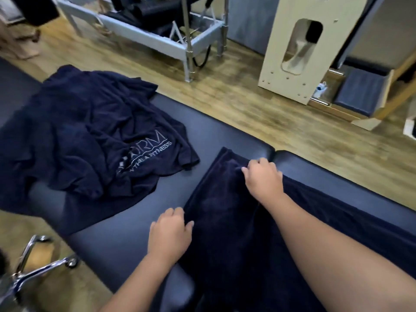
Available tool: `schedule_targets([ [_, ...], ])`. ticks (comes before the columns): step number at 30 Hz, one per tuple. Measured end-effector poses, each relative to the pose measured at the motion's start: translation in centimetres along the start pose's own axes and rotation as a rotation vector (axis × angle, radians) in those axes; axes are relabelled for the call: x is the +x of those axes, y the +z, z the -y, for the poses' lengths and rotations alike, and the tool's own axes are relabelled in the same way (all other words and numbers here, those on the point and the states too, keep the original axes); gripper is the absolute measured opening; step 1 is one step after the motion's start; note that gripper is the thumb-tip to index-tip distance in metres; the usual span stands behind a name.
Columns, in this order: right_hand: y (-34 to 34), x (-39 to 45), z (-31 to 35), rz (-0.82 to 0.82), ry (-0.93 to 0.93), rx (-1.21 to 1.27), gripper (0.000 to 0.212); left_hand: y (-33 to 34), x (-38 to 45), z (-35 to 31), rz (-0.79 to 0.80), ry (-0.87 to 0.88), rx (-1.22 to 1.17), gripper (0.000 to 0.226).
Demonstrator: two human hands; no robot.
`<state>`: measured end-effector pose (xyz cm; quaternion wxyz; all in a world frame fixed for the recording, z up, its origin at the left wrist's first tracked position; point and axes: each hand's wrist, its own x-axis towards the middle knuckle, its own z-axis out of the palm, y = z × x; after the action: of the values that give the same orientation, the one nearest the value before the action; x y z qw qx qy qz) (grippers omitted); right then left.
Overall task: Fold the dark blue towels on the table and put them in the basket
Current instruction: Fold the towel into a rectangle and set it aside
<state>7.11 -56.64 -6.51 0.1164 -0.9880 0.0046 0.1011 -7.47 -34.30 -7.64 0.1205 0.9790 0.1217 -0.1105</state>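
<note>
Lying flat across the lower right of the frame, a dark blue towel (225, 221) stretches over the padded bench (126, 233) as a person works its left end. The right hand (263, 176) pinches the far corner with curled fingers; the left hand (170, 233) rests at the near edge, fingers curled, its grip unclear. A clean fold likely calls for lifting both corners together and matching edges. More towels (85, 134) lie crumpled at upper left.
</note>
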Motion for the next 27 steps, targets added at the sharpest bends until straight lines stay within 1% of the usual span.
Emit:
schedule_targets([
  [1,-0.2,0.8,0.8,0.009,0.014,0.009,0.037,-0.4,-0.1,0.5,0.019,-0.008,-0.109,0.032],
  [3,-0.6,2.4,2.1,0.088,0.046,0.004,0.045,-1.2,-0.5,1.3,0.100,-0.043,-0.339,0.030],
  [5,-0.6,3.7,3.0,0.131,0.055,0.023,0.042,-1.8,-0.8,2.1,0.184,-0.043,-0.452,0.027],
  [7,-0.1,4.8,3.7,0.138,0.047,0.061,0.029,-2.0,-0.8,3.3,0.232,-0.019,-0.430,0.024],
  [9,-0.1,5.7,4.4,0.040,0.043,0.069,0.012,-2.0,-0.7,4.2,0.239,-0.035,-0.418,0.018],
  [11,-0.2,6.1,5.3,-0.125,0.005,0.015,0.013,-2.0,-0.6,5.4,0.194,-0.097,-0.471,0.015],
  [12,-0.2,6.1,5.8,-0.167,-0.025,-0.058,0.016,-1.9,-0.7,5.9,0.169,-0.120,-0.473,0.015],
  [13,0.1,6.0,6.2,-0.170,-0.059,-0.117,0.020,-1.8,-0.8,6.2,0.149,-0.116,-0.441,0.015],
  [14,0.4,5.8,6.5,-0.120,-0.079,-0.148,0.022,-1.6,-1.1,6.4,0.140,-0.097,-0.396,0.014],
  [16,1.3,5.6,7.2,-0.008,-0.098,-0.113,0.016,-1.2,-1.7,6.4,0.157,-0.078,-0.360,0.017],
  [17,1.5,5.3,7.6,0.022,-0.126,-0.075,0.022,-1.2,-2.0,6.2,0.178,-0.076,-0.353,0.023],
  [19,1.6,4.7,8.3,0.087,-0.230,-0.040,0.061,-1.2,-2.1,5.8,0.179,-0.072,-0.316,0.034],
  [20,1.5,4.3,8.6,0.113,-0.310,-0.091,0.070,-1.4,-2.0,5.7,0.170,-0.069,-0.280,0.036],
  [21,1.8,4.2,8.7,0.129,-0.399,-0.166,0.068,-1.6,-1.8,5.6,0.166,-0.068,-0.242,0.037],
  [23,1.7,4.0,8.6,0.148,-0.505,-0.318,0.054,-2.0,-1.3,5.4,0.193,-0.073,-0.221,0.034],
  [25,1.1,4.0,8.8,0.155,-0.484,-0.345,0.041,-2.2,-0.8,5.3,0.262,-0.080,-0.293,0.025],
  [27,0.3,3.9,9.1,0.164,-0.457,-0.365,0.030,-2.4,-0.6,5.2,0.310,-0.035,-0.349,0.016],
])
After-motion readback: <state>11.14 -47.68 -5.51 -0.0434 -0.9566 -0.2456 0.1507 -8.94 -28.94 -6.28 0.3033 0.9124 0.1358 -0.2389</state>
